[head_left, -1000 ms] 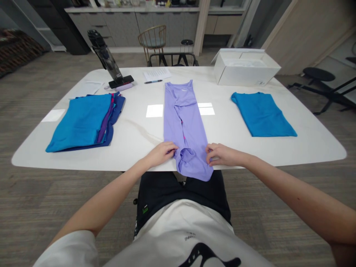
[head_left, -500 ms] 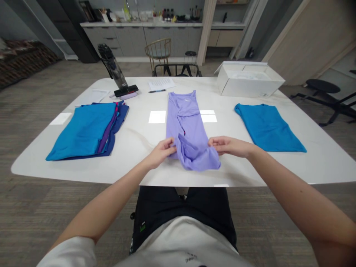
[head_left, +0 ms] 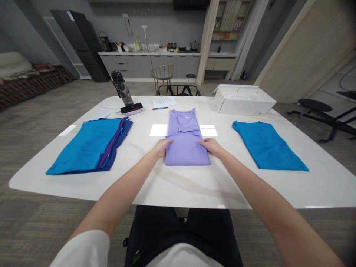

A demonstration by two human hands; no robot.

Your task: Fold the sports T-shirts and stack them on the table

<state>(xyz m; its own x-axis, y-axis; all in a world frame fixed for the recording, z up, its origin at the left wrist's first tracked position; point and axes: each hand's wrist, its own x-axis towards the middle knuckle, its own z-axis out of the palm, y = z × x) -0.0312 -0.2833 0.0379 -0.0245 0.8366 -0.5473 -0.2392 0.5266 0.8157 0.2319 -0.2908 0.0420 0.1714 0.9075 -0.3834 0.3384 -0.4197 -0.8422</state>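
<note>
A lavender shirt (head_left: 187, 152) lies on the white table (head_left: 111, 187) in front of me, its neckline pointing away. Its lower part is folded up over the middle, leaving a straight fold toward me. My left hand (head_left: 163, 147) pinches the left end of the turned-up edge. At the right end, my right hand (head_left: 210, 145) grips the same edge, thumb on top. The fingertips beneath the fabric are hidden.
A stack of folded clothes (head_left: 89, 144), blue on top, lies left. A folded blue garment (head_left: 271, 144) is at right. Behind stand a handheld vacuum (head_left: 124, 92) and a white box (head_left: 244, 104). A pen (head_left: 160, 108) lies by some paper (head_left: 164, 101).
The shirt's loose, crumpled lower end has been folded up and now lies flat. Both hands have moved forward with its edge. My view has tilted up.
</note>
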